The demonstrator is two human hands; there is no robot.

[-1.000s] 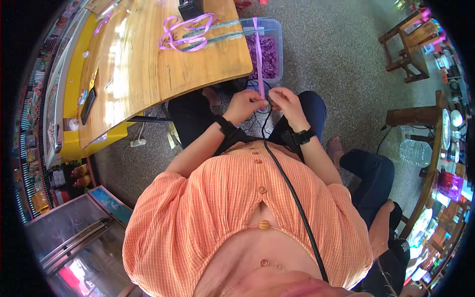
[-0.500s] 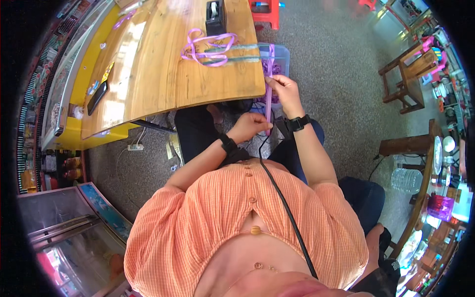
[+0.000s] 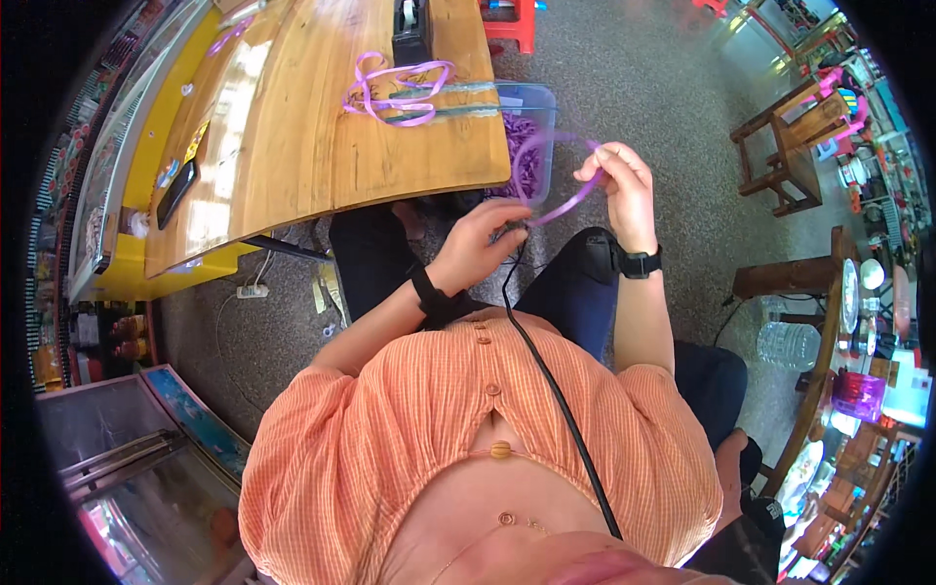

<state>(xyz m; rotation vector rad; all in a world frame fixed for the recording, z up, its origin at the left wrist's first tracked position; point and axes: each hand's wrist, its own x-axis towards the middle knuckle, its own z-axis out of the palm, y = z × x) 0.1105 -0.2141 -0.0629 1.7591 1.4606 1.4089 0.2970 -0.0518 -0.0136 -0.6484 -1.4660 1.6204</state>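
Speckled grey flooring (image 3: pixel 634 88) is seen beneath a seated person in an orange buttoned top, with a wooden table (image 3: pixel 292 127) set at the upper left.

A thin purple ribbon (image 3: pixel 556 171) is held between both hands above the lap and is curved into a loop. One end of it is pinched by the left hand (image 3: pixel 483 244), whose fingers are closed around the strip near the dark trousers. The other part is gripped by the right hand (image 3: pixel 619 180), raised a little higher, with thumb and fingertips drawn together on the ribbon and the remaining fingers loosely curled. A dark band is worn on the left wrist, and a black watch (image 3: pixel 639 261) on the right.

Just behind the loop, a clear plastic box (image 3: pixel 541 102) filled with purple pieces is placed on the floor, against the table's edge. On the tabletop, a loose tangle of lilac ribbon (image 3: pixel 395 88) is laid near that edge, well apart from the hands. A black cable (image 3: pixel 546 370) is run down the front of the top. Wooden stools (image 3: pixel 790 136) are seen at the far right.
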